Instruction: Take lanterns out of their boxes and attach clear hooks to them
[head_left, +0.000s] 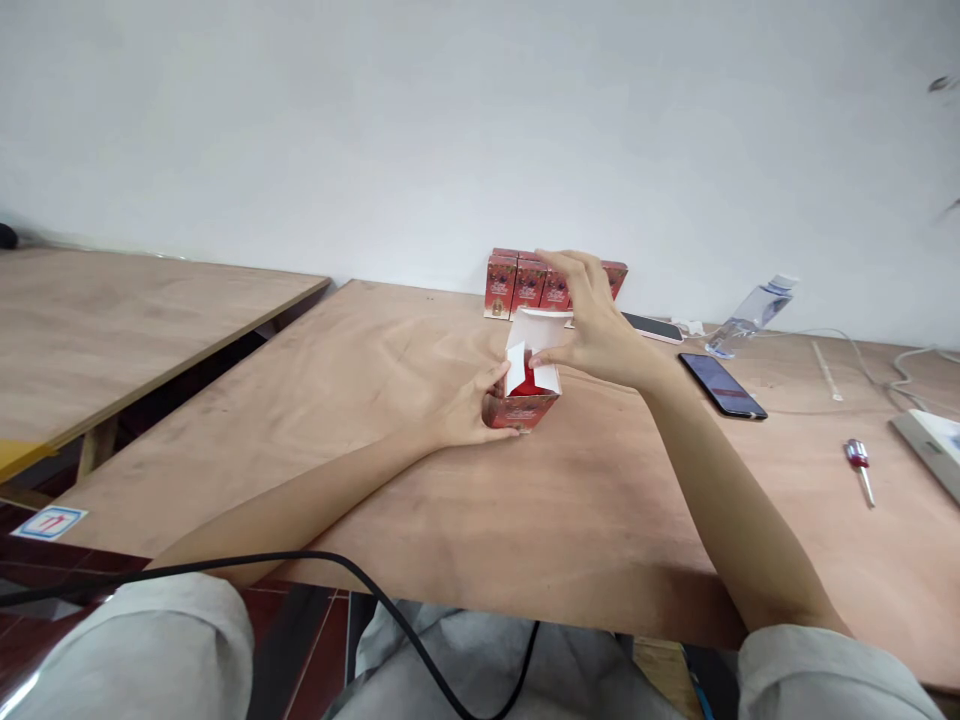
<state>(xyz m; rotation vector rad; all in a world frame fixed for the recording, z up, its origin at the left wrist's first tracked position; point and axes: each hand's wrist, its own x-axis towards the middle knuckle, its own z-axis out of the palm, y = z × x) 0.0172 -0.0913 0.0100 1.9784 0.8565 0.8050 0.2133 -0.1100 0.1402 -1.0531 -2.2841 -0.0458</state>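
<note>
Head view: I see the open box.
Left hand: fingers holding its left side.
Right hand: fingers wide, thumb at flap.

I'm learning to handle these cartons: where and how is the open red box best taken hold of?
Probably by the lower body of the open red box, coming in low from its left, where the left grip wraps it. Below the rim it looks boxy and firm, while the white flaps stick up loose at the top and would likely bend.
</note>
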